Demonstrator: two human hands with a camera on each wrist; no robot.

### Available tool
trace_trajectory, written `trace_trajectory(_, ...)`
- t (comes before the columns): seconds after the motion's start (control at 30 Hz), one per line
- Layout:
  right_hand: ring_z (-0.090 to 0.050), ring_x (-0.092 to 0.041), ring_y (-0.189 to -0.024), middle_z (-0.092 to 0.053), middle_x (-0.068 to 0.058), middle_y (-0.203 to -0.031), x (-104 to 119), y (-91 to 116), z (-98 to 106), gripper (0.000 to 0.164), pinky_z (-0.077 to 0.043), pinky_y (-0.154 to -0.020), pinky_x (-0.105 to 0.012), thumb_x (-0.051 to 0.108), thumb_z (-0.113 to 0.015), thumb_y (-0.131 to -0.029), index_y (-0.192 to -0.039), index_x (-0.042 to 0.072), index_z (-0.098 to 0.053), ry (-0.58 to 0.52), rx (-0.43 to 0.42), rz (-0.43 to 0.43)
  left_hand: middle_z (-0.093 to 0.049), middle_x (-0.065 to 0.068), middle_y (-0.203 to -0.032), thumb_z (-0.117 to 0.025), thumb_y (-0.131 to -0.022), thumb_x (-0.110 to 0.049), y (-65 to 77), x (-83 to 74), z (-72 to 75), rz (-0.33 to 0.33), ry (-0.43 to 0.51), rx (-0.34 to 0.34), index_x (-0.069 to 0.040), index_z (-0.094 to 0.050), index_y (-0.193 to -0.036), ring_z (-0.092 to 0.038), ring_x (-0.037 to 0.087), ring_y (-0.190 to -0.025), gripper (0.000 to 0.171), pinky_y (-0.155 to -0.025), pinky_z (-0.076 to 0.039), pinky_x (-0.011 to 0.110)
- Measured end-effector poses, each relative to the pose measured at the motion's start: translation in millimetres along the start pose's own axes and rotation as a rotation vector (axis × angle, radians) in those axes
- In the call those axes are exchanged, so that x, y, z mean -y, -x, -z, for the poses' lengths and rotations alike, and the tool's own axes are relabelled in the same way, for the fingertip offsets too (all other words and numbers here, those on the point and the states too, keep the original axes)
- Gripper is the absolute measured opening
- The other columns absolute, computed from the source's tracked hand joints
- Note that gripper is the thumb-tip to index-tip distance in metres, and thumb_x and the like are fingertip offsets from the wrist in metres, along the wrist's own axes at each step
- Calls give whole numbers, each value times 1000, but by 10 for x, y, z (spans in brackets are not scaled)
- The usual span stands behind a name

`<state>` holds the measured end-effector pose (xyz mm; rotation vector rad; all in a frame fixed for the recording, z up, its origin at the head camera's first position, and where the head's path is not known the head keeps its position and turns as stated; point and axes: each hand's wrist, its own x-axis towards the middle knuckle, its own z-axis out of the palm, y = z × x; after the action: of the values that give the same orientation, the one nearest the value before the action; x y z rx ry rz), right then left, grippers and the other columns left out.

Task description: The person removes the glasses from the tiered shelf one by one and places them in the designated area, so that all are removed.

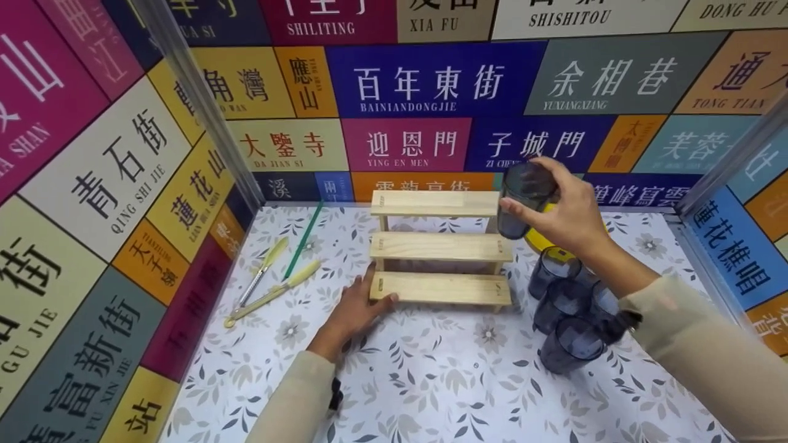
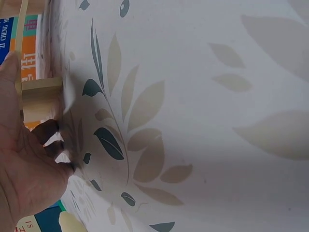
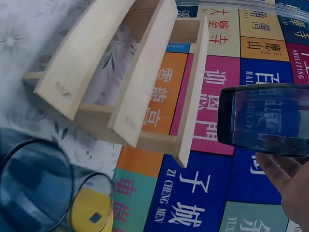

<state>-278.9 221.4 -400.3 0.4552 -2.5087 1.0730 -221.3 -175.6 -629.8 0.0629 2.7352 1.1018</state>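
Observation:
A three-tier wooden stand [image 1: 440, 246] stands on the patterned tabletop, its steps rising away from me. My left hand [image 1: 354, 311] grips the left end of its lowest board; in the left wrist view that hand's thumb [image 2: 9, 70] lies along the wood and its other fingers reach down by the tabletop. Raised beside the top board's right end, a dark blue-grey tinted glass [image 1: 523, 200] is held by my right hand [image 1: 569, 212], thumb on one side and fingers on the other. The right wrist view shows this glass [image 3: 265, 121] lying sideways across the image, off the stand.
Several more tinted glasses [image 1: 572, 347] cluster right of the stand, under my right forearm. A yellow object [image 1: 542, 234] lies behind them. Yellow-handled tools [image 1: 277, 292] and a thin green stick [image 1: 303, 240] lie at left. Sign-printed walls [image 1: 437, 80] enclose the table.

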Motion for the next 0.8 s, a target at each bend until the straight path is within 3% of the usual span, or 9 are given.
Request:
trace_trajectory(0.13, -65, -12, -89, -77, -11, -117, -101, 210, 147, 76, -45, -75, -11, 40, -97, -87, -151, 17, -64, 19, -16, 13, -25, 27, -181, -60, -104, -75, 3, 7, -1, -4, 10, 8, -27, -11, -180, -19, 60, -167, 102, -134, -18, 74)
trace_trajectory(0.3, -66, 1, -86, -78, -14, -117, -225, 444, 332, 75, -48, -74, -5, 31, -99, -85, -149, 12, -65, 10, -25, 19, -30, 31, -178, -62, -104, -71, -22, 8, 0, -39, 7, -4, -20, -19, -179, -32, 59, -163, 100, -134, -22, 73)
trace_trajectory(0.6, -66, 5, -94, -75, -17, -123, -436, 902, 606, 79, -47, -80, 0, 28, -100, -84, -153, 15, -62, 19, -6, -96, -28, 23, -182, -62, -102, -75, 6, -26, 33, 17, 18, 3, -23, -20, -179, -32, 52, -165, 102, -134, -25, 70)
trace_trajectory(0.8, -61, 12, -92, -74, -18, -122, -588, 1235, 769, 82, -47, -78, 1, 25, -101, -83, -154, 15, -61, 49, -28, -152, -30, 23, -181, -62, -102, -76, 7, -24, 31, 2, 19, 5, -24, -20, -179, -33, 52, -165, 103, -132, -28, 71)
